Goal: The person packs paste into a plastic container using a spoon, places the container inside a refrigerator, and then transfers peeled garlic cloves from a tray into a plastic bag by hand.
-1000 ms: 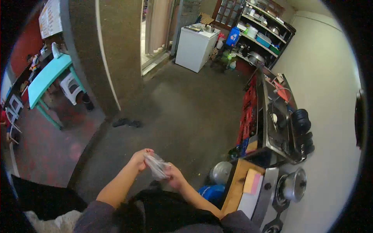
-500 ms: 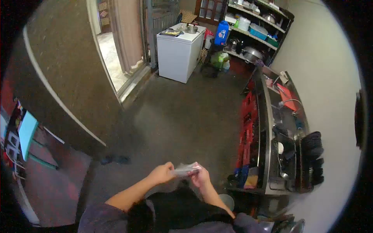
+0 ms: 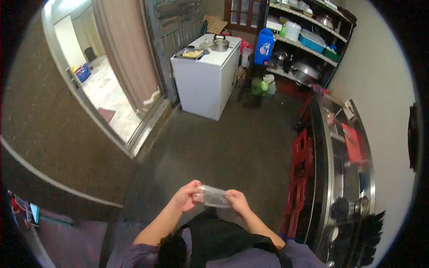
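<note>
A clear plastic bag is stretched between my two hands, in front of my body at the bottom of the head view. My left hand pinches its left end, thumb on top. At the other end, my right hand grips the edge between thumb and fingers. The plastic looks thin and see-through; whether anything lies inside I cannot make out.
Ahead stands a white chest freezer bearing a kettle and a tray of food. A metal sink counter with red crates runs along the right. Loaded shelves fill the back corner; a doorway opens left.
The freezer, doorway and counter appear larger and closer. The bag is now spread flatter between my hands, and my right hand has turned from palm-up to knuckles-up.
</note>
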Demonstrator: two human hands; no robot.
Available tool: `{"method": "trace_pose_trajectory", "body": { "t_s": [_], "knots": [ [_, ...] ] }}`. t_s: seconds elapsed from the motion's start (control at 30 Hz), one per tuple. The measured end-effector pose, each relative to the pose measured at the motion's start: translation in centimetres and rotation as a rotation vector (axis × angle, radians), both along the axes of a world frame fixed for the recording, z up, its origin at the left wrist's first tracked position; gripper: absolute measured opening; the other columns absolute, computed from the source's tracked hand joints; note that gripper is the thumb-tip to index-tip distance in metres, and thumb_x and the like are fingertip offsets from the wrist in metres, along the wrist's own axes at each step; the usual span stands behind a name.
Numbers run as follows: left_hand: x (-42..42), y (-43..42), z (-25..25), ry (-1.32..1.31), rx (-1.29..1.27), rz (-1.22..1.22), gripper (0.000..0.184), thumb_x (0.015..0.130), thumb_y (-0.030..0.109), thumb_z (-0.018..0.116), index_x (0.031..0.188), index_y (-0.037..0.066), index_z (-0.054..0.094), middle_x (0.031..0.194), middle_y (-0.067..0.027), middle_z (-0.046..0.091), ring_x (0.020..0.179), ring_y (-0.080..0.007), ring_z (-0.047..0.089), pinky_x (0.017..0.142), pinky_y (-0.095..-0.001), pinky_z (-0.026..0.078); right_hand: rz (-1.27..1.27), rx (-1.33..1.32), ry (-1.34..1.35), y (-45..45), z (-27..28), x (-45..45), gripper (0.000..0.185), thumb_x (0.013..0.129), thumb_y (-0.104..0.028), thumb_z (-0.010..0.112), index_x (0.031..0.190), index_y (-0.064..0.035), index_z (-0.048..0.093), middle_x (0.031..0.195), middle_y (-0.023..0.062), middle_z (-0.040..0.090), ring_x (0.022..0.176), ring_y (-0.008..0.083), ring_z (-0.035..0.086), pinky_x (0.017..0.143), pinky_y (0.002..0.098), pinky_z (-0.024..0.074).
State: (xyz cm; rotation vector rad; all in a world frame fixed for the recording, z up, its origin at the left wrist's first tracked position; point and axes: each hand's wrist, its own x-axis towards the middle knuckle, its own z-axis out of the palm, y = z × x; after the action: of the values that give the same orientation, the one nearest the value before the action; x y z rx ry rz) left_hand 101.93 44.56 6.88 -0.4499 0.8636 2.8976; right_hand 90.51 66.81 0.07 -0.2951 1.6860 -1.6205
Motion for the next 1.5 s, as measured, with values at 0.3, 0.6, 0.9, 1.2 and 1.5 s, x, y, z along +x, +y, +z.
{"method": "trace_pose_trajectory", "body": {
  "t_s": [0.3,0.6,0.9,1.2,1.5],
  "knots": [
    [-30.0,-9.0,0.0,0.186,-1.503,-0.309,0.008,0.085,0.004,0.06,0.088,0.009,0.065,0.087,-0.0071,0.06,0.079,-0.0242,0.06,0.069,-0.0341,0.047,-0.379,-0.675,-0.591,-5.3,5.6,-27.9,0.016,0.092,-0.018,0.054,0.081,-0.0068,0.057,0.081,0.0071,0.063,0.067,0.0196,0.06,0.061,0.0316,0.0505],
    [-56.1,-10.9,0.7,-0.016,-1.921,-0.134,0.036,0.08,0.002,0.056,0.116,0.004,0.055,0.104,-0.0228,0.047,0.087,-0.0424,0.058,0.073,-0.0501,0.048,-0.243,-0.531,-0.284,-11.4,7.4,-54.9,0.029,0.08,-0.002,0.063,0.108,-0.0069,0.06,0.088,0.0065,0.061,0.08,0.0182,0.062,0.07,0.0326,0.0538],
    [-73.1,-20.4,5.9,-0.267,-1.873,0.107,0.049,0.073,0.0,0.063,0.12,0.002,0.05,0.109,-0.0255,0.042,0.092,-0.0467,0.056,0.079,-0.0527,0.049,0.173,0.271,1.038,-27.8,12.9,-77.6,0.034,0.07,0.002,0.067,0.101,-0.0128,0.071,0.076,0.0101,0.052,0.076,0.0292,0.057,0.069,0.0372,0.0493],
    [-81.1,-37.1,1.2,-0.57,-1.627,0.213,0.058,0.072,0.007,0.07,0.125,0.007,0.046,0.117,-0.0266,0.042,0.099,-0.049,0.056,0.085,-0.0504,0.05,0.473,-0.081,0.876,-49.6,10.5,-94.3,0.042,0.076,-0.012,0.077,0.116,-0.0124,0.067,0.088,0.0086,0.058,0.081,0.0225,0.054,0.077,0.0316,0.047],
    [-92.0,-47.2,-0.5,-0.5,-1.575,0.343,0.055,0.071,0.0,0.062,0.123,0.006,0.048,0.118,-0.0261,0.042,0.098,-0.049,0.055,0.089,-0.0498,0.049,0.808,-0.135,1.21,-76.7,11.1,-101.5,0.059,0.073,-0.023,0.078,0.127,-0.0123,0.058,0.124,0.0196,0.054,0.119,0.0374,0.05,0.102,0.0431,0.0411]
  ]
}}
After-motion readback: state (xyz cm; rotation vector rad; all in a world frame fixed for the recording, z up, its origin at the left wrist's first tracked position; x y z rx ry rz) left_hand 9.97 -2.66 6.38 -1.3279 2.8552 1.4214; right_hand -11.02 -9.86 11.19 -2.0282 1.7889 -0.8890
